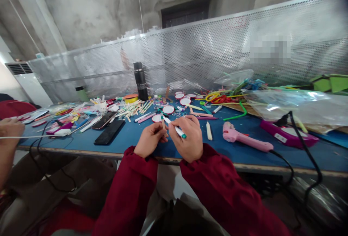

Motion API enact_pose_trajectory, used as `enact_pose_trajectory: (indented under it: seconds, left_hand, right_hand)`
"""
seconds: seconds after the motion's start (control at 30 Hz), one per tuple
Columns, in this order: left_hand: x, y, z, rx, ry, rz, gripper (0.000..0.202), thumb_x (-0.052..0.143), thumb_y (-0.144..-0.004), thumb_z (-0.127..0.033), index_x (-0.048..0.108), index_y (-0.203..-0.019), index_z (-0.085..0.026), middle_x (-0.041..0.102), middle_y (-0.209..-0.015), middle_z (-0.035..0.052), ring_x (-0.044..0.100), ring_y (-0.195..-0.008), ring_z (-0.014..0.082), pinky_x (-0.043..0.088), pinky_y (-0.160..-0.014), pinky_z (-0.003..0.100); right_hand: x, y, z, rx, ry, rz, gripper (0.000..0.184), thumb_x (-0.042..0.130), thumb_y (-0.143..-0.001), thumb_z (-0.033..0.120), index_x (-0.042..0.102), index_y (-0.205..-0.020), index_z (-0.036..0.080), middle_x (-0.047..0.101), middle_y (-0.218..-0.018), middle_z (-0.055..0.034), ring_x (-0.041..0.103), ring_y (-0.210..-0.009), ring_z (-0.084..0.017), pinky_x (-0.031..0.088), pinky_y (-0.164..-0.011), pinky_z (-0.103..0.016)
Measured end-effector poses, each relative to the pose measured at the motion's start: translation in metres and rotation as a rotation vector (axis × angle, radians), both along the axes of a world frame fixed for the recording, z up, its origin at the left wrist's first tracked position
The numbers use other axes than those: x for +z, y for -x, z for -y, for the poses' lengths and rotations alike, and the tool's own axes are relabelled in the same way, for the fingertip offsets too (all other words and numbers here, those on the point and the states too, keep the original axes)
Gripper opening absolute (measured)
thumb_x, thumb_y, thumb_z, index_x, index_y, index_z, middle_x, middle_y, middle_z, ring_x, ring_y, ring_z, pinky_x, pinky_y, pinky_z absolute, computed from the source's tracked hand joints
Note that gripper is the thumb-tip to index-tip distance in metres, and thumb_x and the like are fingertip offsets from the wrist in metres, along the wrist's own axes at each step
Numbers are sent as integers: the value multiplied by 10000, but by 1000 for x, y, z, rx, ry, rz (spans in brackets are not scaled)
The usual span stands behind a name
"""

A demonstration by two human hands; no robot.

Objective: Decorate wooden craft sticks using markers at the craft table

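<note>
Between the fingers of my left hand point(149, 138) a small, narrow wooden stick point(163, 123) stands upright, its top end greenish. My right hand point(190, 140) grips a white marker point(179, 132) with a green end, much like a pen. The marker's front end points at the stick; whether the tip touches it I cannot tell. Both hands are just above the front of the blue table point(217, 152). Behind them are round white discs with red rims point(168, 110). A cream-coloured tube-shaped piece point(209, 131) lies to the right of my right hand.
A pink glue gun point(246, 140) and a purple device point(288, 134) with black cables lie right. Left are a black phone point(110, 132) and many loose sticks point(133, 109). A black thermos point(140, 82) stands by the mesh divider point(190, 54). Another person's hand point(11, 131) is far left.
</note>
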State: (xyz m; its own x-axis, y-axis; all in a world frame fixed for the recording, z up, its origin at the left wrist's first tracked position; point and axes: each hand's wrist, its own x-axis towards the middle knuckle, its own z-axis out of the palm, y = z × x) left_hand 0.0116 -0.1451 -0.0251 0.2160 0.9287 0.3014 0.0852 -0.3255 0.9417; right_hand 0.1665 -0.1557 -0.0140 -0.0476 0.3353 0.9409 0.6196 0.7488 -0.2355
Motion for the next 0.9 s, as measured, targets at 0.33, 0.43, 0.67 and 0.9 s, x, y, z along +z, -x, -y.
enact_pose_trajectory:
  seconds: [0.33,0.43,0.67,0.9]
  left_hand:
    - [1,0,1,-2,4,8,245,647,-821,-366,624,-929,-147,624,-723,2,612,-611,110,485,-586,217]
    - [0,0,1,2,7,5,264,648,-819,-385,624,-938,-151,624,-733,2,615,-616,113,486,-590,220]
    - [-2,1,-1,-9,5,9,254,644,-825,-370,623,-946,-148,624,-740,0,613,-616,107,486,-593,216]
    - [-1,1,-1,-8,12,9,259,643,-829,-380,616,-941,-147,618,-743,0,613,-620,105,486,-590,212]
  right_hand:
    - [-1,0,-1,2,-9,-4,131,563,-901,232,551,-771,232,651,-701,23,587,-688,-149,389,-893,-369]
    - [-1,0,0,-8,-5,-11,135,558,-901,231,552,-766,232,651,-698,23,583,-687,-150,387,-892,-368]
    - [-1,-1,-1,-7,-12,-13,124,565,-900,231,557,-776,236,656,-701,21,589,-692,-153,390,-892,-371]
    - [0,0,0,-24,-8,-13,138,565,-903,234,548,-766,234,648,-690,24,578,-680,-150,390,-890,-369]
